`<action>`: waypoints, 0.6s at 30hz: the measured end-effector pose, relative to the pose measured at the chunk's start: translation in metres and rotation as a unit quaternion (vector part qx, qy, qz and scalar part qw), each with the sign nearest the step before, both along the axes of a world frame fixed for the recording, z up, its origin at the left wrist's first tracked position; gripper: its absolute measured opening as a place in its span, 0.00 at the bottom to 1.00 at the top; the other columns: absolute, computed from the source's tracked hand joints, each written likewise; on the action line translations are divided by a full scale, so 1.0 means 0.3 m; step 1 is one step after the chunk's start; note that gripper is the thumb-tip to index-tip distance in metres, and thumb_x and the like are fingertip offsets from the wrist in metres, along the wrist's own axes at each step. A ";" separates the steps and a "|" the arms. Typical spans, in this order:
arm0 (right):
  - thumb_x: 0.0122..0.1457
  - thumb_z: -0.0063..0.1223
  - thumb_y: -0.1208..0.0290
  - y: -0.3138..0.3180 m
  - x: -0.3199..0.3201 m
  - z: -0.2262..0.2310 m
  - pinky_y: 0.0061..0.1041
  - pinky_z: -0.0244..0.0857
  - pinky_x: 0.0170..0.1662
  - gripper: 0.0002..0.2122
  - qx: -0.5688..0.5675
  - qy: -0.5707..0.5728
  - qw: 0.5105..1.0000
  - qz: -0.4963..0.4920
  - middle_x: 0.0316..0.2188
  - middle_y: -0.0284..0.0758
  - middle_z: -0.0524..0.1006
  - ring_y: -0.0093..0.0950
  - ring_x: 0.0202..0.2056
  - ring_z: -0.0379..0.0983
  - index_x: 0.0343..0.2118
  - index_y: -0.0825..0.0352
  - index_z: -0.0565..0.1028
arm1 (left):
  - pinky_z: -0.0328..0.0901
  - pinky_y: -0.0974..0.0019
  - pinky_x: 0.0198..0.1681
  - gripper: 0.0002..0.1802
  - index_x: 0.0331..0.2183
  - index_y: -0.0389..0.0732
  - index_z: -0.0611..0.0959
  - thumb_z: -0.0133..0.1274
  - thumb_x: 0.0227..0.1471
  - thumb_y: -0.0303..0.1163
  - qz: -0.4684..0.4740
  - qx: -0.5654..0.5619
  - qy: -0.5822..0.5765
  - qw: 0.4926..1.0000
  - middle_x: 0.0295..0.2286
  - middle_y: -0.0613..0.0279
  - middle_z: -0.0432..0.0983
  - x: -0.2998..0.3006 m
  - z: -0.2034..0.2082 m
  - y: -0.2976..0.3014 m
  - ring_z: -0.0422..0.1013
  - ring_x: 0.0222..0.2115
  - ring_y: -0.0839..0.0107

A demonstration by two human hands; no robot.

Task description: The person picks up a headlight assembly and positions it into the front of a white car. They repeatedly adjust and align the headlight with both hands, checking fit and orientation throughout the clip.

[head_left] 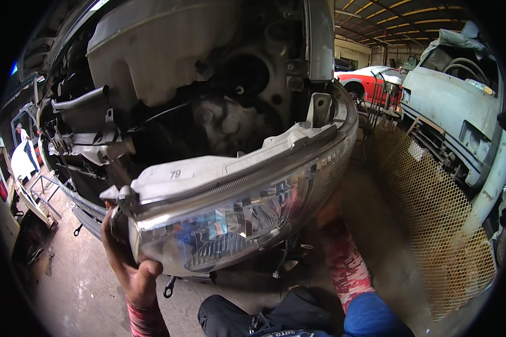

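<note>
A large headlight assembly (225, 224) with a clear lens and a pale grey housing is in front of me, at the front corner of a car whose engine bay (225, 112) is exposed. Around its left end wraps my left hand (138, 275), thumb against the lower edge of the lens and fingers up along the side. My right hand (329, 210) is dim and blurred at the lamp's right underside, its fingers mostly hidden behind the lens; it appears to support that end. Wiring with a connector (278, 272) dangles below the lamp.
On the right are a rusty expanded-metal mesh panel (433, 219) and a pale vehicle body (455, 101). A red and white car (365, 81) stands farther back. A metal stand (45, 194) and a person (22, 135) appear at the left. My knees (225, 314) are below.
</note>
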State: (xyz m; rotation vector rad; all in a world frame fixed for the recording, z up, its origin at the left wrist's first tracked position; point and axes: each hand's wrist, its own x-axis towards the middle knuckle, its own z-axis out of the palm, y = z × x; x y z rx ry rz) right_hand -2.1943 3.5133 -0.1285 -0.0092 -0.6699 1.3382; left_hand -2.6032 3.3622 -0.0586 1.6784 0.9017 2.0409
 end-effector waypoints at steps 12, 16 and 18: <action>0.68 0.45 0.52 -0.075 -0.130 0.177 0.36 0.67 0.57 0.23 -0.008 -0.017 0.999 -0.050 0.54 0.35 0.74 0.31 0.53 0.72 0.58 0.64 0.69 | 0.55 0.59 0.61 0.52 0.61 0.31 0.62 0.63 0.49 0.58 -0.033 -0.019 0.024 0.999 0.55 0.48 0.66 0.000 0.189 0.071 0.63 0.56 0.59; 0.68 0.45 0.51 -0.057 -0.127 0.176 0.36 0.68 0.57 0.23 -0.011 -0.012 0.999 -0.034 0.54 0.35 0.75 0.32 0.53 0.72 0.58 0.63 0.69 | 0.54 0.59 0.62 0.53 0.61 0.32 0.62 0.65 0.48 0.58 -0.033 -0.026 0.023 0.999 0.56 0.50 0.65 -0.010 0.185 0.099 0.62 0.57 0.60; 0.68 0.45 0.51 -0.065 -0.131 0.173 0.36 0.68 0.57 0.23 0.016 -0.021 0.999 -0.022 0.53 0.35 0.75 0.32 0.53 0.72 0.58 0.63 0.69 | 0.54 0.59 0.62 0.54 0.62 0.32 0.62 0.65 0.47 0.58 -0.040 -0.015 0.021 0.999 0.56 0.50 0.65 -0.014 0.175 0.107 0.62 0.57 0.60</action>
